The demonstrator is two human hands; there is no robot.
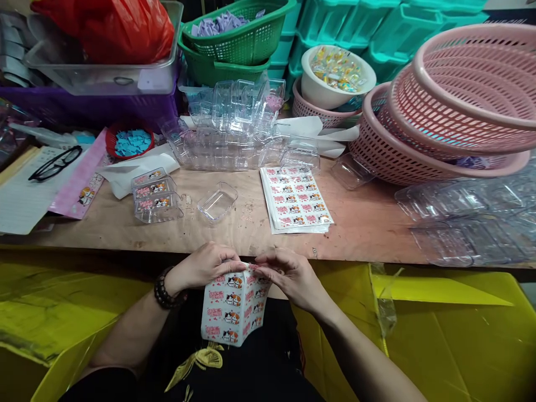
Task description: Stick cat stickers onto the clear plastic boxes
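Just in front of the table edge, my left hand (213, 267) pinches the top of a sticker sheet (232, 307) printed with rows of cartoon cats and pink lettering. My right hand (288, 273) grips the same sheet at its top right, thumb and fingers together. The sheet is bent along a vertical crease and hangs over my lap. Beyond it on the table lies a stack of similar sticker sheets (299, 201). A clear plastic box (218, 201) stands alone left of that stack. Several clear boxes bearing cat stickers (156, 195) are nested farther left.
Clear boxes (226, 145) pile up at the back middle, and more (473, 223) lie at right. Pink baskets (377, 139) are stacked back right. A red bowl of blue pieces (133, 142), black glasses (56, 163) and papers (29, 195) are at left. Yellow boxes (452, 335) flank me.
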